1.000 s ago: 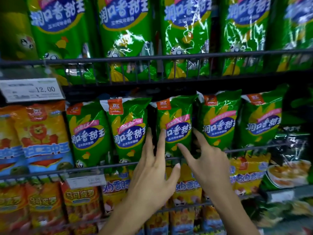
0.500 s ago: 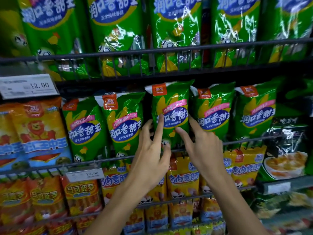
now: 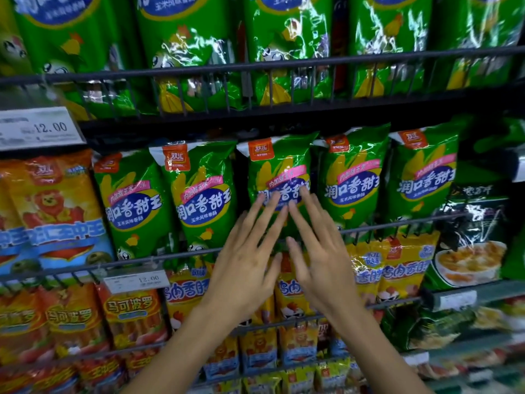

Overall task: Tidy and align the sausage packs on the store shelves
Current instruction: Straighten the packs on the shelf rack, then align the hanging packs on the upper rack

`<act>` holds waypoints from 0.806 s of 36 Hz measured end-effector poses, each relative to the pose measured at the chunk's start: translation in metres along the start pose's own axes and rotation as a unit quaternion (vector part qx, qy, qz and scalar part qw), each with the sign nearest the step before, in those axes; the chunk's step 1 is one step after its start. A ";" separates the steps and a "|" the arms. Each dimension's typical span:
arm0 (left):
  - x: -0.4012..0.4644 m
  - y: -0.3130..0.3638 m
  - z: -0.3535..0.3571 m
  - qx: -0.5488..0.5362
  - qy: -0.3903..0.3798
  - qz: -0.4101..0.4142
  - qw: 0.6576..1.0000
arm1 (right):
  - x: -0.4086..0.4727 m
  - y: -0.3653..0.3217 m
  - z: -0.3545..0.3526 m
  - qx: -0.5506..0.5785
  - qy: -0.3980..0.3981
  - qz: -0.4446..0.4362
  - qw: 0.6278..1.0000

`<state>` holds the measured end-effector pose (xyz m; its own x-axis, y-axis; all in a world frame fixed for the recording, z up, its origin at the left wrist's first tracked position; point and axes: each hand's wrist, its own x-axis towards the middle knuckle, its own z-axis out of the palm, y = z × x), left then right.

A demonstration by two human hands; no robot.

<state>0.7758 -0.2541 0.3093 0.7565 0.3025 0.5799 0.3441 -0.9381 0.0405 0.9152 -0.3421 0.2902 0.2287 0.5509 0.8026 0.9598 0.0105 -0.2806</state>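
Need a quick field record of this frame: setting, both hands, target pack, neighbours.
setting: store shelves with wire rail
left hand: fingers straight, tips on the middle green pack
right hand: fingers straight, tips on same pack
middle green pack: upright, third of five in the row
neighbours: green packs either side; orange pack far left
price tag: 12.00

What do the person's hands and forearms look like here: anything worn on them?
Both the left hand and the right hand are bare: no gloves, rings, watch or bracelet show. The forearms are bare too, with no sleeve in view down to the picture's bottom edge. Fingernails look short and unpainted.
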 end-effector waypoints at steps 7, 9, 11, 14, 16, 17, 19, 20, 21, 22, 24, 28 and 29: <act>0.005 0.002 0.003 -0.002 0.002 -0.004 1.000 | -0.002 -0.003 0.002 -0.009 -0.029 0.021 0.999; 0.005 0.001 0.002 -0.020 0.005 -0.001 1.000 | -0.005 -0.004 -0.002 0.004 -0.032 0.023 0.999; 0.003 0.000 0.003 -0.038 0.009 0.004 0.999 | -0.011 -0.005 -0.004 0.013 -0.031 0.032 0.999; 0.001 0.001 0.006 -0.051 0.019 0.010 0.998 | -0.019 -0.005 -0.005 0.014 -0.033 0.057 0.998; -0.001 0.001 0.007 -0.050 0.021 0.008 0.998 | -0.022 -0.007 -0.006 0.006 -0.041 0.066 0.997; -0.003 0.001 0.008 -0.049 0.023 0.008 0.998 | -0.022 -0.009 -0.006 0.005 -0.046 0.068 0.997; -0.005 0.001 0.009 -0.049 0.028 0.007 0.998 | -0.022 -0.012 -0.007 0.004 -0.056 0.074 0.996; -0.006 0.000 0.009 -0.052 0.031 0.007 0.998 | -0.023 -0.013 -0.008 0.005 -0.058 0.081 0.995; -0.007 -0.001 0.010 -0.055 0.034 0.008 0.998 | -0.025 -0.015 -0.010 0.009 -0.057 0.090 0.994; -0.007 -0.001 0.011 -0.057 0.034 0.010 0.998 | -0.027 -0.015 -0.012 0.013 -0.052 0.102 0.993; -0.007 -0.002 0.014 -0.063 0.037 0.010 0.997 | -0.036 -0.016 -0.017 0.023 -0.039 0.129 0.991; -0.009 0.004 0.022 -0.136 0.083 -0.010 0.987 | -0.065 -0.007 -0.030 0.019 -0.031 0.164 0.986; -0.012 0.007 0.025 -0.155 0.102 -0.016 0.982 | -0.074 -0.002 -0.033 0.017 -0.028 0.178 0.983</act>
<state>0.7826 -0.2599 0.2821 0.6096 0.3224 0.7241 0.1556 -0.9444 0.2895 0.9016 -0.4110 0.2486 0.5390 0.5696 0.6205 0.8142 -0.1638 -0.5569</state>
